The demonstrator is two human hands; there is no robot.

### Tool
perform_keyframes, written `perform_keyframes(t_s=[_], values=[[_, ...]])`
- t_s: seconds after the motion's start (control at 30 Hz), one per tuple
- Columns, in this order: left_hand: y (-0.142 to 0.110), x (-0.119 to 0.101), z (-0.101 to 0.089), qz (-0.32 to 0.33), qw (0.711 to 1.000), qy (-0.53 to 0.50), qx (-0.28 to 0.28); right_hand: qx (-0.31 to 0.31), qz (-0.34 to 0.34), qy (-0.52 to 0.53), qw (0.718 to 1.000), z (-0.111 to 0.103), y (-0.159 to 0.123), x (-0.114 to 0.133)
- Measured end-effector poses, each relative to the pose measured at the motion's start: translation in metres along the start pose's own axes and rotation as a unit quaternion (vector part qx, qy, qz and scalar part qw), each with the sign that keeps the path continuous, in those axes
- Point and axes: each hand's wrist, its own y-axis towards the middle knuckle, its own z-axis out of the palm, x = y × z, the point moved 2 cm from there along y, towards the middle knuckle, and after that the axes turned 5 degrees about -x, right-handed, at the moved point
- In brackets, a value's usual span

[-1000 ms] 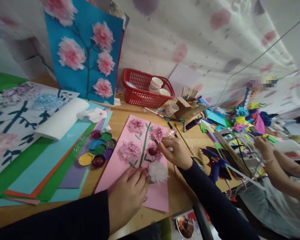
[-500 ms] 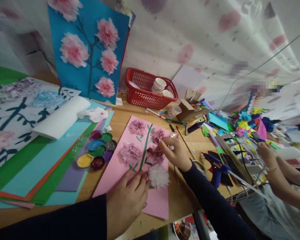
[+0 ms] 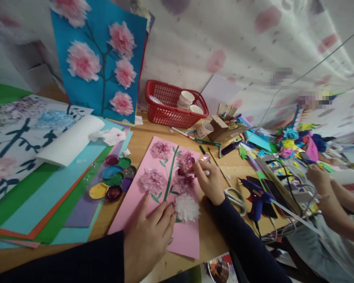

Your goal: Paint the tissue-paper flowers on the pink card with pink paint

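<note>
A pink sheet (image 3: 120,220) lies on the table, bearing a painted green stem (image 3: 171,171) with leaves and several fluffy paper flowers. My left hand (image 3: 150,232) rests flat on the lower part of the sheet, fingers spread. Beside its fingertips is a white paper flower (image 3: 187,207). In a pinch, my right hand (image 3: 209,181) holds what looks like a cotton swab (image 3: 207,172), its white end showing and its dark red tip at a pinkish-purple flower (image 3: 185,182). The fingers partly hide the swab. Left of the sheet sit small paint pots (image 3: 113,173) of several colours.
Behind stand a blue flower picture (image 3: 85,94) and a red basket (image 3: 177,116) with paper cups. A glue gun (image 3: 255,196), scissors (image 3: 235,199) and a brush (image 3: 220,167) lie to the right. Coloured paper (image 3: 47,208) is stacked left. Another person's hands (image 3: 318,181) are at far right.
My right hand has shifted slightly, and the swab's dark red tip now shows against the flower. My left hand stays on the sheet. The view has shifted a little.
</note>
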Motion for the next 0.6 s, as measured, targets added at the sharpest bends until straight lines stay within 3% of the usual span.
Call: perform_keyframes(t_s=[0.1,0.23,0.37,0.47,0.5,0.6], values=[[-0.0008,-0.0003,0.0004,-0.004,1.0,0.0,0.005,0.049,-0.014,0.011,0.999,0.0044,0.0007,0.0017],[-0.0019,-0.0011,0.0026,-0.002,1.0,-0.001,0.009,-0.024,-0.011,-0.021,0.999,-0.0002,0.0029,0.002],[-0.002,-0.0007,0.0035,-0.006,1.0,0.0,0.008,0.037,-0.001,0.013,0.999,0.0018,0.0006,0.0003],[-0.0015,-0.0002,0.0029,-0.006,1.0,-0.004,0.005,-0.036,0.019,-0.017,0.999,-0.0009,0.0007,-0.0028],[-0.0013,-0.0001,0.0026,-0.008,1.0,-0.004,0.005,-0.034,0.021,-0.015,0.999,-0.0009,0.001,-0.003],[-0.0003,0.0001,0.0017,-0.008,1.0,-0.002,0.004,0.047,0.016,0.026,0.998,0.0008,0.0006,-0.0009]])
